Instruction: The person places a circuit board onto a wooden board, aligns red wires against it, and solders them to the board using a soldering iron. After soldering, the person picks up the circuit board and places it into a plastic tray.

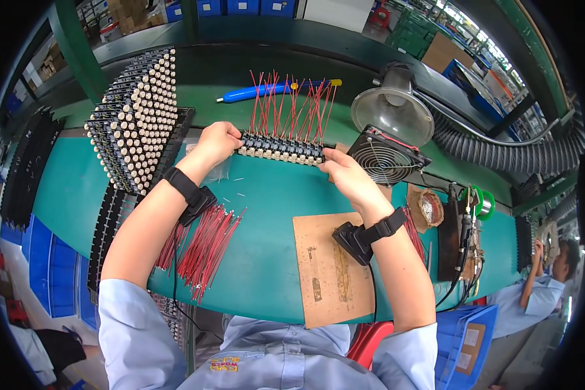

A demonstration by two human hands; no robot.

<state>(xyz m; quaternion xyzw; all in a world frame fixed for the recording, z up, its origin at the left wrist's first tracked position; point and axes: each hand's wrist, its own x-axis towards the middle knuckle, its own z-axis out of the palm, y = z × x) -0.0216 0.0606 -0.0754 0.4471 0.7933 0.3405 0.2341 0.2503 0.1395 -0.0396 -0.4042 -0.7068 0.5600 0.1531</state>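
A long strip of small black parts with cream round ends (281, 149) lies across the far side of the green mat, with thin red wires (292, 107) standing up from it. My left hand (220, 141) is closed on its left end, thumb and fingers pinched together. At the opposite end, my right hand (344, 170) grips the strip between thumb and fingers. Under my left forearm, a bundle of loose red wires (208, 250) is spread on the mat. A brown board (318, 273) lies below my right wrist.
A tall stack of similar strips (136, 120) stands at the left. Behind the held strip lies a blue pen-like tool (240, 94). A black fan (383, 159) and a metal extraction hood (393, 110) stand right of it. Solder wire spool (485, 203) sits farther right, near a co-worker (543, 279).
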